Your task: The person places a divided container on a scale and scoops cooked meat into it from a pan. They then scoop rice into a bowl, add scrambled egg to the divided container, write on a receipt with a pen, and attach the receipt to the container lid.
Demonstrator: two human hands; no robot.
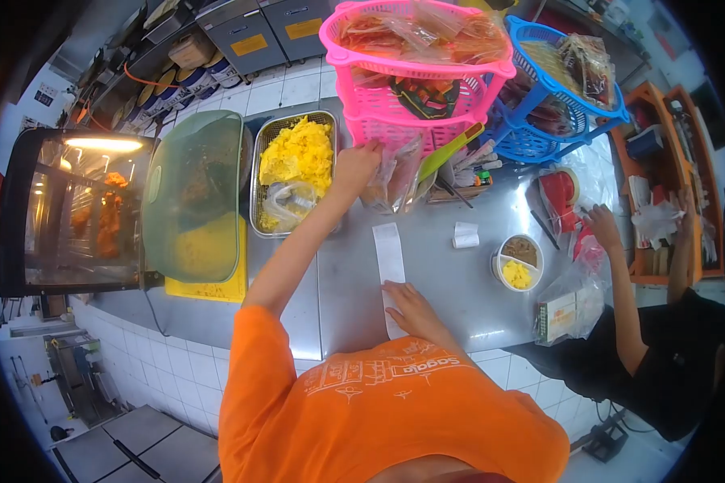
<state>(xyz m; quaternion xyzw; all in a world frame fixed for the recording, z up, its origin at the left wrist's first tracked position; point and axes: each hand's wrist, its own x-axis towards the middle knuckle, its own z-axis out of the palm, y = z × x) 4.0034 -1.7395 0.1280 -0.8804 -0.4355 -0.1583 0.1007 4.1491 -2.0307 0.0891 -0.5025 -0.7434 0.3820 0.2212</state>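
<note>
My left hand [357, 167] reaches forward to the lower front edge of the pink tiered basket [417, 48], beside some clear plastic packets [396, 175]. Its fingertips are partly lost against the basket and plastic, so I cannot see whether they grip anything. My right hand [413, 309] lies flat on the steel table near my body, fingers stretched over the lower part of a long white paper strip [390, 256]. A smaller curled white paper [466, 235] rests to the right of the strip. Further right stands a round divided bowl [499, 270] with yellow and brown food.
A metal tray [254, 189] of yellow food stands left, beside a green translucent lid [192, 197] and a glass warmer [76, 213]. Blue baskets [576, 68] with packets stand at back right. A co-worker's hand [602, 228] is near a red tape dispenser [557, 201].
</note>
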